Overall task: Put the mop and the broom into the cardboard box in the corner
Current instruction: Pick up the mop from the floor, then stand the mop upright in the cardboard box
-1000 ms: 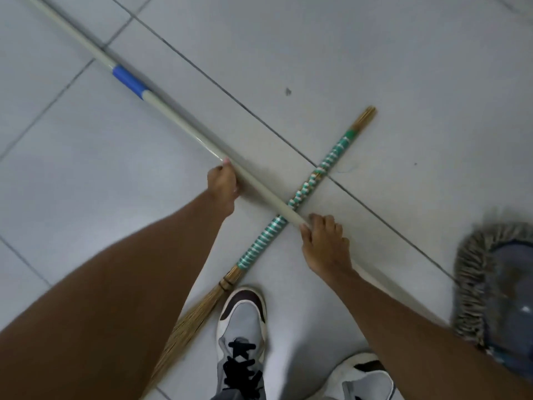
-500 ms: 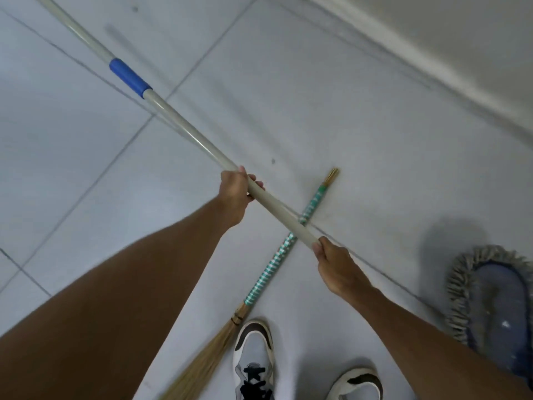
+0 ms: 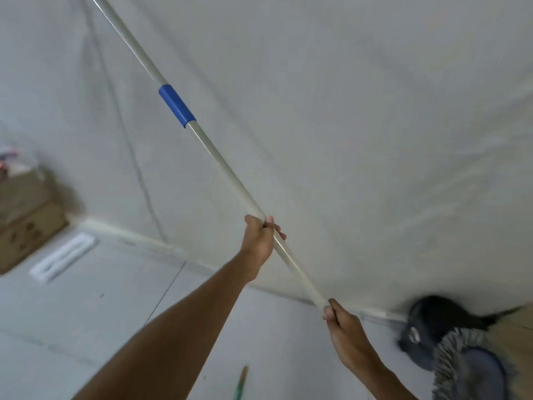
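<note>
Above the left hand's (image 3: 259, 238) grip the mop (image 3: 219, 160) pole looks smooth and glossy with a matt blue plastic sleeve (image 3: 176, 106); below the right hand's (image 3: 343, 336) grip, its head is shaggy cloth fringe.

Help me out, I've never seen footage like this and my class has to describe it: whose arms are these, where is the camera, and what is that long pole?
There is no machine here. The camera sits on a person's head and looks forward and down, so you see their own two bare arms. Both hands grip a long pale mop handle with a blue sleeve: the left hand higher up, the right hand lower down. The fringed mop head is at lower right. On the tiled floor the tip of the broom lies untouched. A cardboard box stands at far left against the wall. A dark object behind the mop head is too blurred to name.
</note>
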A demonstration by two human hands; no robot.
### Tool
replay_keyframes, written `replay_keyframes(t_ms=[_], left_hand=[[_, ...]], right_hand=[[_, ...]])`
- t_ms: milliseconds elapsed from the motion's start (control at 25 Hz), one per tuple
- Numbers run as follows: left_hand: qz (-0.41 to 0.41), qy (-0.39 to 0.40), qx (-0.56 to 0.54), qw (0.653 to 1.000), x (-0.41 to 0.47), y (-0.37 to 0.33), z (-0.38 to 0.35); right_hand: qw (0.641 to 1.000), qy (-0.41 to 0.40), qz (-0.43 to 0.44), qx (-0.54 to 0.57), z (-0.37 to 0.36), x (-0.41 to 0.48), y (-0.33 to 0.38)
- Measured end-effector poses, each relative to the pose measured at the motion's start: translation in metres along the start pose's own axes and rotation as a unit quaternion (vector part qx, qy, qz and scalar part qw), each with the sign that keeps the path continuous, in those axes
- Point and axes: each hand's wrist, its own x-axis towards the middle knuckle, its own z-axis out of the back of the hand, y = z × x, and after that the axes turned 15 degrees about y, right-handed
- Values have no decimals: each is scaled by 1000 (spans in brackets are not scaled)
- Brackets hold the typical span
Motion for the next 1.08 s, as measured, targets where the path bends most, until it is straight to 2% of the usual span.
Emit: replay_keyframes(t_ms=[80,200,400,560,720,880,1080], left_hand=[[-53,51,32,997,-17,-95,-78],[-121,122,78,982,-52,-194,-205],[-224,211,171,936,-115,-262,-414],[-290,279,209,891,-165,-271,-580],[-323,339,234,852,-201,-253,-696],[-338,379,247,825,-219,-225,-784],[-352,410,260,801,-182,-175,-877]], right_hand=[[996,-85,33,8,81,-44,39],[981,-182,51,38,187,-112,52],[949,-285,75,110,319,-218,11],[912,-357,87,180,407,-301,-52],[898,-368,94,222,459,-367,-112],[894,-380,71,226,496,-407,-167],[901,-359,56,238,551,-392,-261]])
